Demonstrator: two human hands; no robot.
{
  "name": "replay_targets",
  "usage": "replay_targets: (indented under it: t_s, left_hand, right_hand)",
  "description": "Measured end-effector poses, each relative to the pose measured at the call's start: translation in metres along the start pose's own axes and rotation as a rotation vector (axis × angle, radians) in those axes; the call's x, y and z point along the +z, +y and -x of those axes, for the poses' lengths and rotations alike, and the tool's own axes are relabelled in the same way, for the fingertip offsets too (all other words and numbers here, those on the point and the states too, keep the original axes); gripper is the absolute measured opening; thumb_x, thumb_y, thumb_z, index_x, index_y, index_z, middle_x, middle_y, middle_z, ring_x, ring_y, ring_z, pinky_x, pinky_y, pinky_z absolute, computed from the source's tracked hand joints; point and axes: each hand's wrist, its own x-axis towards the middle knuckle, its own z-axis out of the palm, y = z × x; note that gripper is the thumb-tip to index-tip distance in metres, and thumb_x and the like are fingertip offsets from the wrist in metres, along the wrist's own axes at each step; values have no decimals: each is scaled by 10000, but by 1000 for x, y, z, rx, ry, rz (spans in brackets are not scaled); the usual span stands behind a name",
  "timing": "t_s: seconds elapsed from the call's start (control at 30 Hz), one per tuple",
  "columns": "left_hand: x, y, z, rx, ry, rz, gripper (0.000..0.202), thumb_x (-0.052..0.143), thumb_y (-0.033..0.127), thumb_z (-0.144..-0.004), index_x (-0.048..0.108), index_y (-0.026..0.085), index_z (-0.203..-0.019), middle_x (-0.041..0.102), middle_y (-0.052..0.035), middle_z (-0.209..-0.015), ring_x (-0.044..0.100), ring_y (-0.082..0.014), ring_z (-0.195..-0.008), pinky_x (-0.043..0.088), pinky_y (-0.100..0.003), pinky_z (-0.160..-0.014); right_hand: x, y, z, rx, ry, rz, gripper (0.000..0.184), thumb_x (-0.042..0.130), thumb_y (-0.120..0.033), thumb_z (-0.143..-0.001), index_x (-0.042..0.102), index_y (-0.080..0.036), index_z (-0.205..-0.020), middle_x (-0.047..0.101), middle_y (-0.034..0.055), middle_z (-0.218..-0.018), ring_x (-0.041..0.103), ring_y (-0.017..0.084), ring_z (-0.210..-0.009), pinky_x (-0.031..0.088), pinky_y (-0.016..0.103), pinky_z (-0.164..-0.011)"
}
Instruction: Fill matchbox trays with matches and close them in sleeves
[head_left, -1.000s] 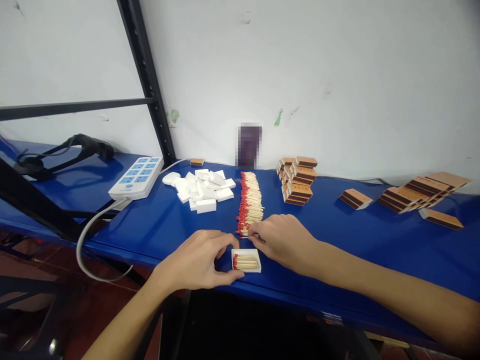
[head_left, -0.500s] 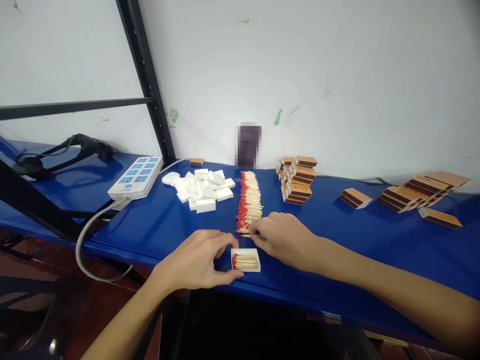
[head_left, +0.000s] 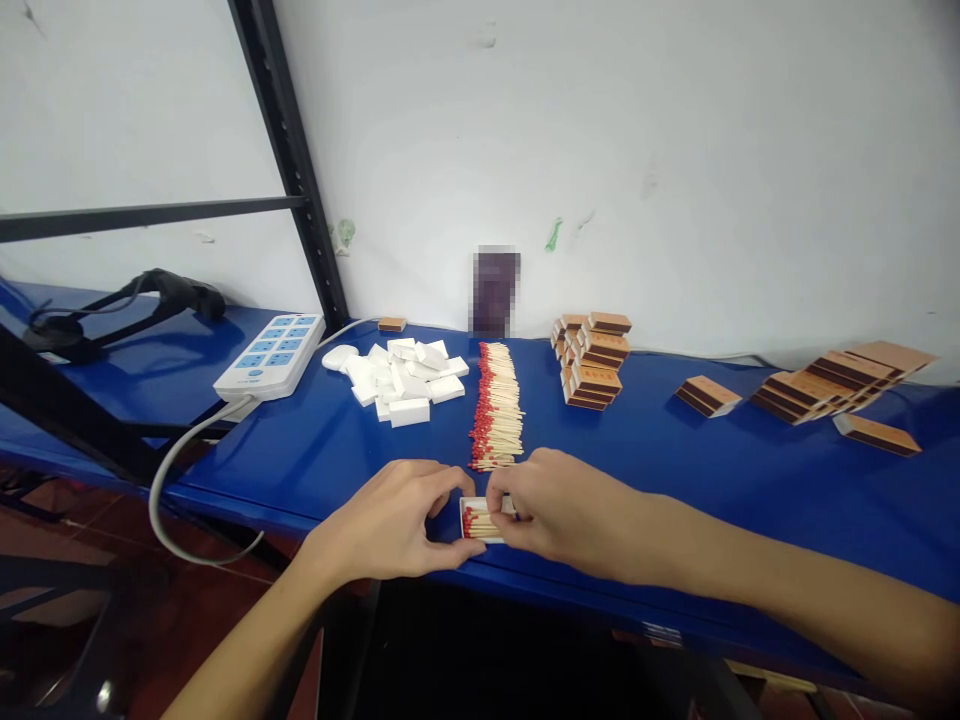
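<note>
A small white matchbox tray (head_left: 463, 505) lies near the front edge of the blue table, with red-tipped matches (head_left: 480, 524) inside. My left hand (head_left: 401, 515) grips this tray at its left end, thumb on the near side and index finger on the far side. Over the tray's right half is my right hand (head_left: 551, 510), its thumb and fingers pinched together on a match that they mostly hide. Just beyond the tray, a long row of loose matches (head_left: 499, 405) stretches back toward the wall, red heads to the left.
White trays (head_left: 409, 385) are heaped left of the match row. Brown matchbox sleeves are stacked (head_left: 596, 350) to the right, with more sleeves (head_left: 817, 385) spread farther right. A power strip (head_left: 274, 355), its cable and a black rack post (head_left: 292, 150) stand at left.
My right hand has moved from the near end of the match row down to the tray, covering its right half. My left hand keeps its grip on the tray.
</note>
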Motion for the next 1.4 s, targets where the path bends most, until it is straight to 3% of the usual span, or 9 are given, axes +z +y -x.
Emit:
replay_targets:
  t_s: [0.17, 0.37, 0.47, 0.63, 0.83, 1.1, 1.4]
  left_hand:
    - [-1, 1, 0, 1, -1, 4, 286, 668, 456, -794, 611, 203, -914, 445, 54, -664, 440, -123, -582, 351, -262, -601]
    - [1, -1, 0, 1, -1, 6, 307, 685, 459, -782, 612, 213, -950, 455, 58, -662, 455, -122, -587, 354, -259, -601]
    - [1, -2, 0, -3, -3, 1, 316, 688, 465, -782, 610, 217, -961, 455, 61, -661, 456, -121, -586, 360, -260, -608]
    - [1, -2, -1, -5, -10, -7, 311, 691, 459, -782, 604, 224, -965, 452, 62, -666, 459, -121, -592, 364, -262, -617]
    - [2, -2, 1, -10, -17, -1, 314, 692, 461, -780, 599, 232, -974, 451, 62, -665, 457, -124, -592, 361, -262, -613]
    - [1, -2, 1, -13, -14, 13, 312, 690, 460, -781, 598, 228, -968, 456, 59, -668, 462, -125, -596, 351, -256, -601]
    - [1, -1, 1, -12, -10, 7, 310, 690, 460, -780, 594, 230, -965, 461, 59, -672, 465, -129, -605, 352, -261, -612]
  right_hand:
    - [7, -1, 0, 0, -18, -55, 147, 534, -184, -826, 675, -186, -782, 617, -28, -568, 488, 89, -497, 278, 233, -502]
    - [-15, 15, 1, 71, 15, 78, 154, 530, -232, -863, 676, -201, -827, 636, 5, -679, 544, 123, -623, 299, 232, -536]
    - [-19, 25, -1, 117, -40, 171, 166, 516, -238, -873, 674, -189, -885, 632, 33, -735, 525, 134, -625, 287, 243, -534]
    - [-10, 29, -5, 80, -82, 173, 224, 474, -209, -889, 633, -174, -736, 604, 27, -707, 473, 112, -590, 275, 246, -534]
    - [3, 30, -11, 17, 26, 172, 119, 534, -192, -847, 652, -203, -851, 640, 8, -732, 509, 122, -639, 248, 251, -538]
    - [7, 28, -15, 12, 43, 332, 208, 512, -189, -865, 688, -195, -755, 603, 16, -602, 494, 119, -550, 174, 278, -498]
    - [8, 29, -16, 45, 61, 274, 221, 514, -196, -843, 659, -183, -676, 585, 11, -586, 454, 110, -532, 186, 274, -498]
